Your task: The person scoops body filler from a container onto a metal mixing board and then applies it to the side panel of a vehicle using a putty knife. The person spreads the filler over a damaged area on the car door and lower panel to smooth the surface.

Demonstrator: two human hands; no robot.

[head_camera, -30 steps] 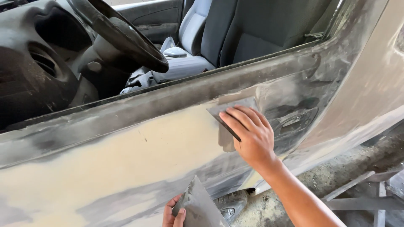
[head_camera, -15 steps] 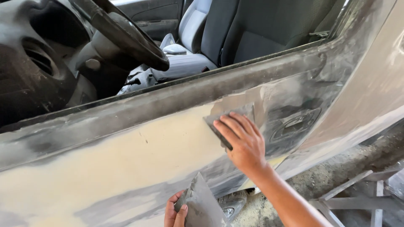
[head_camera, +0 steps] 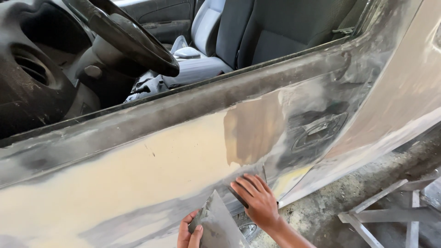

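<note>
Right hand (head_camera: pixel 259 202) lies low on the car door (head_camera: pixel 138 160), its fingers spread flat over a small dark spreader blade (head_camera: pixel 239 196) that they press against the panel near its bottom edge. Just above the blade runs a darker, fresher-looking band of filler (head_camera: pixel 250 128) (it stands out against the pale, sanded filler that covers the door to the left). Left hand (head_camera: pixel 189 234), at the bottom of the view just beside the right, pinches a grey, smeared mixing board (head_camera: pixel 219 225) by its edge, tilted up toward the door. Right of the fresh band sits the recess of the door handle (head_camera: pixel 319 131). Through the open window show the steering wheel (head_camera: pixel 128 36) and a grey seat (head_camera: pixel 206 46). On the ground to the right lies a metal frame (head_camera: pixel 390 211).
</note>
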